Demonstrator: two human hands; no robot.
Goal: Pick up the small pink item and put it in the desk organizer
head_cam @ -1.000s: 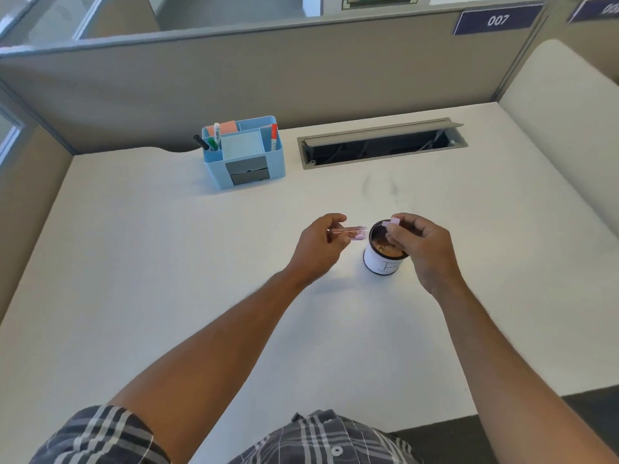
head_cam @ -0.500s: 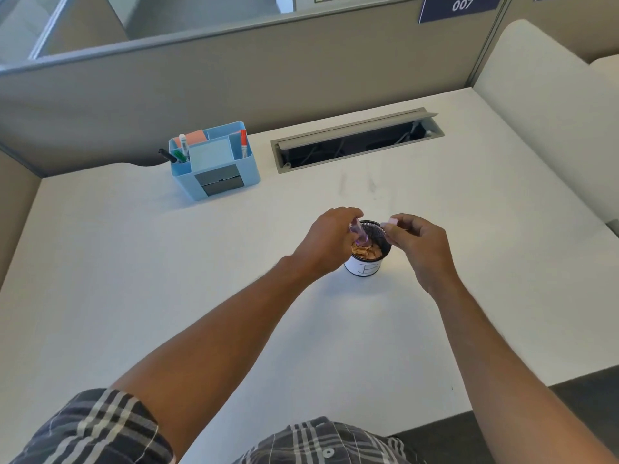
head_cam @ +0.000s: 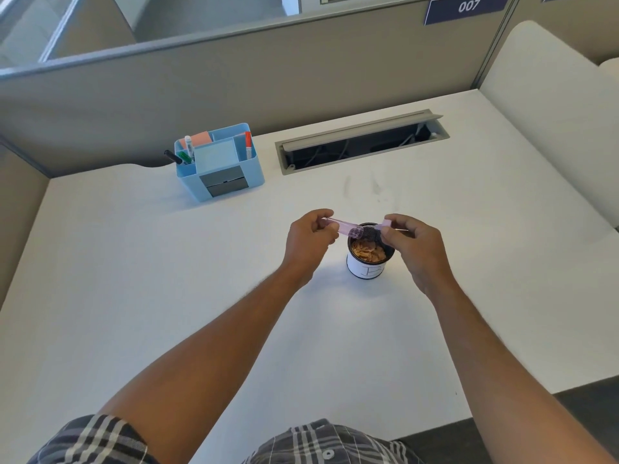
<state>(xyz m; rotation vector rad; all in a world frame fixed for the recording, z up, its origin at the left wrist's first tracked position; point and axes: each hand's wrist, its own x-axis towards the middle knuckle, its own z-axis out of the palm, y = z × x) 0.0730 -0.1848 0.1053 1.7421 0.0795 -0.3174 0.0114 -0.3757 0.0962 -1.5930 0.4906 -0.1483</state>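
Observation:
My left hand (head_cam: 310,234) pinches a small clear pink tube (head_cam: 345,228) that lies level, its open end pointing right over a white cup. My right hand (head_cam: 413,244) pinches a small pink cap (head_cam: 385,225) just right of the tube's mouth; tube and cap are apart. The light blue desk organizer (head_cam: 219,162) stands at the back left of the white desk, well away from both hands, with markers and sticky notes in its compartments.
A white cup (head_cam: 366,264) with brown flakes inside stands right under my hands. A grey cable slot (head_cam: 361,142) with its lid raised lies at the back. Grey partition walls (head_cam: 234,82) close the desk behind and left; a white panel (head_cam: 552,105) stands at right.
My left hand turned the pink tube from tipped down into the cup back to level. My right hand kept hold of the cap. The view shifted slightly.

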